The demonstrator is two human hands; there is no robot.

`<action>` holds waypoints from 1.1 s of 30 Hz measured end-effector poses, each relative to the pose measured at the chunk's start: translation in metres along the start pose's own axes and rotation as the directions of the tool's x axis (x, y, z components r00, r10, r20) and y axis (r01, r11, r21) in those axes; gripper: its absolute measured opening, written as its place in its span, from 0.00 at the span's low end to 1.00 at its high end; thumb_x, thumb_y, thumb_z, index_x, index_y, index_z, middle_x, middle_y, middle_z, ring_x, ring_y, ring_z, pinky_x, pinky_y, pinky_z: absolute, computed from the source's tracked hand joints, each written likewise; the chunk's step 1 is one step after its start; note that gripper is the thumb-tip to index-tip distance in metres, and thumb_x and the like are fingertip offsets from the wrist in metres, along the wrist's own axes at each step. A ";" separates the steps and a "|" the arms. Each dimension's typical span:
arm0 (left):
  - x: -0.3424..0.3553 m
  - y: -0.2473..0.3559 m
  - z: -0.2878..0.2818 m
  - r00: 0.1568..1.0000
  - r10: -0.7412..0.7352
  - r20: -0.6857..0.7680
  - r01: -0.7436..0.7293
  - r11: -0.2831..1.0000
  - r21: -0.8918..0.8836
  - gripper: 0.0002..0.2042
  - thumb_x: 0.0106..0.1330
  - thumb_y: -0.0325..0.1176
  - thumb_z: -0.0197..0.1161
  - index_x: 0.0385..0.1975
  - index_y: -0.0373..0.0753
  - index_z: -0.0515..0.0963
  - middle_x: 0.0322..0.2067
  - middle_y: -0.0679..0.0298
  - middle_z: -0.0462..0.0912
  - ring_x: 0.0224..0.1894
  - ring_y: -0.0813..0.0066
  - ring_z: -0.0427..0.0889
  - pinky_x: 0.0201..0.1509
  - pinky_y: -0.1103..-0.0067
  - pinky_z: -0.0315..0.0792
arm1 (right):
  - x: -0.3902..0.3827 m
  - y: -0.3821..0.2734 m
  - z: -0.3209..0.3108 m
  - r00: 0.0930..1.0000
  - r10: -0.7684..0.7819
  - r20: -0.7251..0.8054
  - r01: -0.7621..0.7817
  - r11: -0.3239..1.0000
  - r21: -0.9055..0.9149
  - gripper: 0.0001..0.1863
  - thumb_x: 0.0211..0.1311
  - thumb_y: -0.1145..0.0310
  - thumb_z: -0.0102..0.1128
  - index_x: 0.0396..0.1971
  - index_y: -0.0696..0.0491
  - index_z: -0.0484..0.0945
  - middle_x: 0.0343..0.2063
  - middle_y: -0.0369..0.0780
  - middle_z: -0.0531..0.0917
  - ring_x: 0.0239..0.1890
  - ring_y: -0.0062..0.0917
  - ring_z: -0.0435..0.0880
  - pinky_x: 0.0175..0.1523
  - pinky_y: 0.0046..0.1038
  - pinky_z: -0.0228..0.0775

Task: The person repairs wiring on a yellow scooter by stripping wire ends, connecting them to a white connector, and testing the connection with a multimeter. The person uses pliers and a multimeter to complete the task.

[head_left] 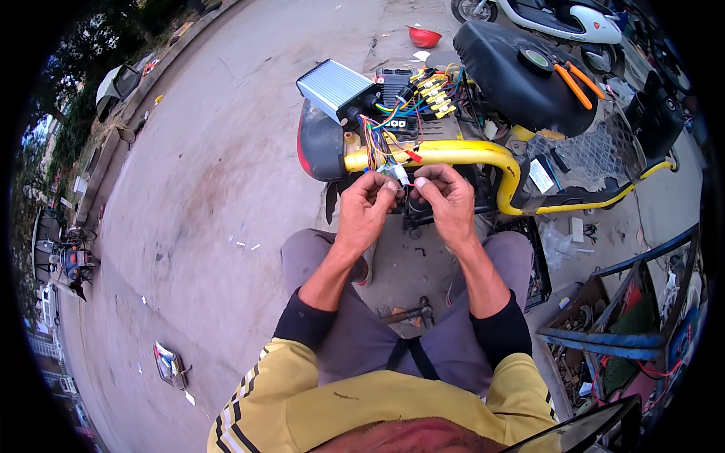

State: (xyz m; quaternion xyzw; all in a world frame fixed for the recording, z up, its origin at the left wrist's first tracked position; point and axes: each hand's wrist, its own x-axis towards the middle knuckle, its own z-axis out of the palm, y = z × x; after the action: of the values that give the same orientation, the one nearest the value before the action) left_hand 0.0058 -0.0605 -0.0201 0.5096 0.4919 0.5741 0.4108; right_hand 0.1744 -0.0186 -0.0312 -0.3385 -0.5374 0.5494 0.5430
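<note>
Beside the yellow frame tube (pixel 461 151) of a stripped scooter, my left hand (pixel 365 209) and my right hand (pixel 450 202) face each other with a small gap between them. Thumb and forefinger of each are pinched on what look like thin wires, though the tips partly hide them. A white plug connector (pixel 400 174) sits between the fingertips, among a loose bundle of coloured wires (pixel 375 143). The bundle hangs from a silver finned controller box (pixel 334 89) resting on the scooter's rear. Yellow connectors (pixel 436 97) lie just right of the box.
A black seat (pixel 521 75) bears a tape roll (pixel 535 60) and orange-handled pliers (pixel 578 84). Below my knees lies a hammer (pixel 411 312). To my right stands a blue metal rack (pixel 604 343) of parts. A red bowl-shaped thing (pixel 424 36) lies beyond the scooter.
</note>
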 end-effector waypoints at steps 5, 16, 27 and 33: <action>0.002 0.001 -0.004 0.992 0.016 -0.123 0.001 0.990 0.142 0.07 0.73 0.32 0.65 0.39 0.34 0.78 0.30 0.68 0.83 0.31 0.88 0.76 0.34 0.86 0.72 | 0.003 0.003 -0.004 0.998 -0.063 -0.022 0.061 0.994 -0.088 0.06 0.69 0.76 0.61 0.44 0.59 0.81 0.32 0.34 0.85 0.33 0.15 0.84 0.40 0.20 0.76; 0.011 0.007 -0.012 0.921 0.338 -0.195 -0.095 0.679 0.728 0.12 0.68 0.34 0.72 0.38 0.30 0.81 0.23 0.72 0.81 0.24 0.89 0.73 0.28 0.84 0.68 | 0.011 0.009 -0.009 0.963 -0.232 -0.135 0.186 0.940 -0.286 0.05 0.67 0.78 0.60 0.41 0.60 0.80 0.31 0.39 0.83 0.28 0.19 0.83 0.34 0.23 0.74; 0.018 -0.012 -0.023 0.939 0.177 -0.295 -0.052 0.920 0.387 0.10 0.68 0.35 0.67 0.39 0.34 0.83 0.22 0.66 0.80 0.21 0.80 0.74 0.29 0.77 0.69 | 0.014 0.010 -0.012 0.967 -0.196 -0.165 0.144 0.948 -0.284 0.05 0.67 0.76 0.61 0.40 0.61 0.80 0.30 0.40 0.85 0.28 0.20 0.85 0.35 0.25 0.77; 0.012 0.007 -0.012 0.887 0.361 -0.289 -0.036 0.678 0.735 0.15 0.64 0.36 0.73 0.45 0.37 0.78 0.18 0.71 0.71 0.20 0.81 0.70 0.27 0.78 0.66 | 0.014 0.011 -0.015 0.965 -0.193 -0.175 0.142 0.952 -0.271 0.06 0.67 0.77 0.62 0.40 0.61 0.81 0.29 0.39 0.85 0.28 0.19 0.85 0.35 0.24 0.76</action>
State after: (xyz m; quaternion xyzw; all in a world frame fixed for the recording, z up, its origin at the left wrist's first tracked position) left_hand -0.0070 -0.0519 -0.0114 0.5467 0.6897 0.4748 0.0023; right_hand 0.1832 -0.0002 -0.0413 -0.4120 -0.5737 0.3903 0.5906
